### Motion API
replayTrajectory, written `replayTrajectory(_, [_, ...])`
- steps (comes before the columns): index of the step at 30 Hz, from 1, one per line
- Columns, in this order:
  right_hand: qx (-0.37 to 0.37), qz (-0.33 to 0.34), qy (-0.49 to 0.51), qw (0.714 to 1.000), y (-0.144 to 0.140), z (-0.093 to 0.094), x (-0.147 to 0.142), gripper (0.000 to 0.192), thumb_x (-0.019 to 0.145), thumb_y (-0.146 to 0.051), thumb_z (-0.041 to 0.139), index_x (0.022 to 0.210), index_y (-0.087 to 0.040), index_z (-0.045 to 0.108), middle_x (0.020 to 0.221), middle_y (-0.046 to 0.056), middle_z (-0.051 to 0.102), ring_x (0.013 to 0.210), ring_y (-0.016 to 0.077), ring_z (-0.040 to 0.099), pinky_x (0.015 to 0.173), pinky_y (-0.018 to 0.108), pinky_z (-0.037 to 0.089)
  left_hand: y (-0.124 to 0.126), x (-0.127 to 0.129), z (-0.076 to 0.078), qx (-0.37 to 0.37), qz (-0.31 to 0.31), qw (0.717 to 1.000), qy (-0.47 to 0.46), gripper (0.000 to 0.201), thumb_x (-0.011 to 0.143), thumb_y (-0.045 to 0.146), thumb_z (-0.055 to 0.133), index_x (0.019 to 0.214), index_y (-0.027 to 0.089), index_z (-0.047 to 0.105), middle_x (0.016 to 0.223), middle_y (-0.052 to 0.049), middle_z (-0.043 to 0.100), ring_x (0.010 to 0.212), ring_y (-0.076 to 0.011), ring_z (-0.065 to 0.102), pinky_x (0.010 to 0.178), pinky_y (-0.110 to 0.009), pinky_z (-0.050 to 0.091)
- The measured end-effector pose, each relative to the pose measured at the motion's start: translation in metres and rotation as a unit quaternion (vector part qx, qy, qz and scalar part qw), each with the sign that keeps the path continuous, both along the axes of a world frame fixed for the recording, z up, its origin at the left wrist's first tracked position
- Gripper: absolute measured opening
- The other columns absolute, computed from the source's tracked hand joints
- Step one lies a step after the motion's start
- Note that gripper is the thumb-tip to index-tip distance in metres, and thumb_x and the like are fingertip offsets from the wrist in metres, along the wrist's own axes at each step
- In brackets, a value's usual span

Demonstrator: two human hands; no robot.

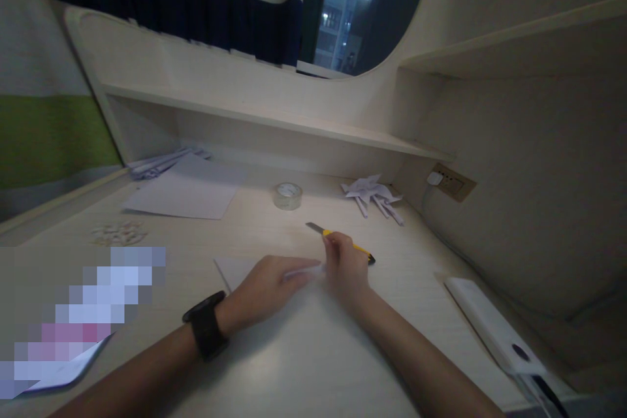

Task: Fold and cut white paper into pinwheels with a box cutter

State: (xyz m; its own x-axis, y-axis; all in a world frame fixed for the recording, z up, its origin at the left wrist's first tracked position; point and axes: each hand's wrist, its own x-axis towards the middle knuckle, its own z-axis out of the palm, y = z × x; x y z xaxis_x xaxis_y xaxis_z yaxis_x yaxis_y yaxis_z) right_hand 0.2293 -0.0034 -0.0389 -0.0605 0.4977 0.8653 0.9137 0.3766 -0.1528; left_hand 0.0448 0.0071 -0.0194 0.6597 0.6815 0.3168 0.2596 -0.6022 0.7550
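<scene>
Paper sheet [235, 271]: lies flat on the table [431, 261], centre of frame; thin, limp, tears easily. Press flat, don't pinch.
Left hand [274, 281]: your fingers lie nearly straight, pressing the sheet down.
Right hand [345, 268]: your fingers are curled around the yellow utility knife [343, 241], blade aimed upper left.
Knife: light, rigid, sharp; take hold at the yellow handle.

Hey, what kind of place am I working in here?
Probably a built-in study desk in a bedroom or dorm: a shelf runs above it, a curtained window shows night outside, and a wall socket sits alongside.
</scene>
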Motion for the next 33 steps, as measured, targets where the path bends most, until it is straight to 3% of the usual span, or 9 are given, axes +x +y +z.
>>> replayTrajectory(10, [-0.002,-0.032,0.013,0.999,-0.003,0.005,-0.005,0.015,0.095,-0.029,0.044,0.093,-0.018,0.054,0.067,0.002,0.067,0.05,0.0125,0.062,0.05,0.021,0.039,-0.004,0.002,0.004,-0.002,0.06,0.998,0.01,0.027,0.09,0.035,0.05,0.094,0.022,0.074,0.095,-0.003,0.074,0.083,-0.0202,0.068,0.077,-0.029,0.048])
replayTrajectory(18, [-0.083,-0.073,0.034,0.993,-0.002,0.005,-0.006,0.021,0.096,-0.032,0.038,0.094,-0.017,0.054,0.066,0.002,0.066,0.051,0.0134,0.061,0.049,0.02,0.035,-0.003,0.001,0.003,-0.042,0.1,0.994,-0.01,0.02,0.083,0.03,0.058,0.089,0.024,0.075,0.093,0.0,0.075,0.086,-0.0195,0.068,0.078,-0.027,0.048])
replayTrajectory(27, [-0.144,-0.053,0.053,0.987,-0.005,0.006,-0.011,0.024,0.096,-0.034,0.036,0.095,-0.018,0.053,0.052,-0.003,0.058,0.045,0.013,0.057,0.048,0.02,0.033,0.0,0.0,0.005,-0.11,0.11,0.987,-0.037,0.014,0.076,0.026,0.064,0.082,0.021,0.076,0.085,-0.001,0.075,0.08,-0.0192,0.068,0.073,-0.026,0.049])
replayTrajectory(33, [-0.123,-0.06,0.04,0.99,-0.004,0.003,-0.01,0.023,0.096,-0.033,0.036,0.094,-0.018,0.054,0.055,-0.001,0.06,0.046,0.0142,0.057,0.047,0.021,0.032,0.001,-0.001,0.003,-0.099,0.079,0.992,-0.019,0.022,0.081,0.03,0.06,0.09,0.018,0.075,0.067,-0.001,0.072,0.064,-0.0158,0.064,0.062,-0.024,0.046])
